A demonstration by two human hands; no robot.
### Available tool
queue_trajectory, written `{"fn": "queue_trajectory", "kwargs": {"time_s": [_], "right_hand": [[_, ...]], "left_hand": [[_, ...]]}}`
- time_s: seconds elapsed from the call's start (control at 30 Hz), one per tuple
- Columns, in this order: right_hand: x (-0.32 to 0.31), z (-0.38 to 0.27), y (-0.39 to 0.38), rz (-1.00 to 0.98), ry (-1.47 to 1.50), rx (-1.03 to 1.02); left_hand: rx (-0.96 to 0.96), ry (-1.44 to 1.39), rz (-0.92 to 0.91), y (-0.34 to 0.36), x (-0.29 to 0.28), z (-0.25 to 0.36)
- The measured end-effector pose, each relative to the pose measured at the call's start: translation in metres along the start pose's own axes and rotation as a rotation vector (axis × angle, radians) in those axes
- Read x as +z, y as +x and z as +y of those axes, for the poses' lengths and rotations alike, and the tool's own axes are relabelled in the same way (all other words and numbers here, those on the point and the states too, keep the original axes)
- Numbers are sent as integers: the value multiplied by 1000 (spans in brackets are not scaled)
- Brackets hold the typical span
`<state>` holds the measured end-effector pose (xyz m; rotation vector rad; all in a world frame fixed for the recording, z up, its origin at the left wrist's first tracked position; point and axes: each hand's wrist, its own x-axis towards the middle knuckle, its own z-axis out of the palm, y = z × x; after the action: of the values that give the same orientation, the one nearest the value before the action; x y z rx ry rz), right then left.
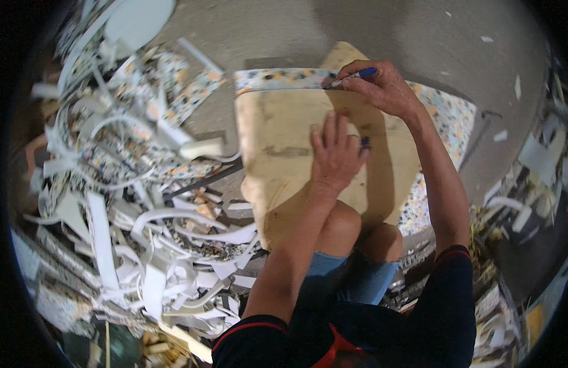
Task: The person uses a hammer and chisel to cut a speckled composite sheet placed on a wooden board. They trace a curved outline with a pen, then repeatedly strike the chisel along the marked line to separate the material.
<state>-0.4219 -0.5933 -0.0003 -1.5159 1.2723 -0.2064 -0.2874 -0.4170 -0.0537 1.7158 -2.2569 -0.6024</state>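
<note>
My right hand [382, 89] is closed round a blue-and-white marker pen [359, 74], its tip down at the far edge of a tan board [284, 132]. Pressed flat on that board is my left hand [338, 156], its fingers stretched out. A small dark blue piece [365, 141] shows beside the left thumb; I cannot tell whether the thumb touches it. Under the board lies a speckled foam sheet [446, 113], white with orange, blue and black flecks, showing along the far and right sides. My bent knees are at the board's near edge.
Heaped white foam strips and offcuts [152, 239] cover the floor on my left, with speckled scraps [195, 95] among them. More offcuts [511, 205] lie at the right. A thin dark hooked rod [480, 135] rests on the grey floor [413, 37] near the sheet.
</note>
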Motion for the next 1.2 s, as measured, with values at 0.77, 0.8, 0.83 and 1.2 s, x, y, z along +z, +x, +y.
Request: {"fn": "queue_trajectory", "kwargs": {"time_s": [0.77,0.8,0.83,1.2], "right_hand": [[-105,101,-125,418,190,162],[-102,102,-123,407,199,186],[-100,104,-124,388,211,191],[-71,133,-175,755,424,194]], "left_hand": [[65,88,67,1,7,-2],[67,90,64,1,8,-2],[73,85,73,1,8,-3],[83,135,11,1,6,-2]]}}
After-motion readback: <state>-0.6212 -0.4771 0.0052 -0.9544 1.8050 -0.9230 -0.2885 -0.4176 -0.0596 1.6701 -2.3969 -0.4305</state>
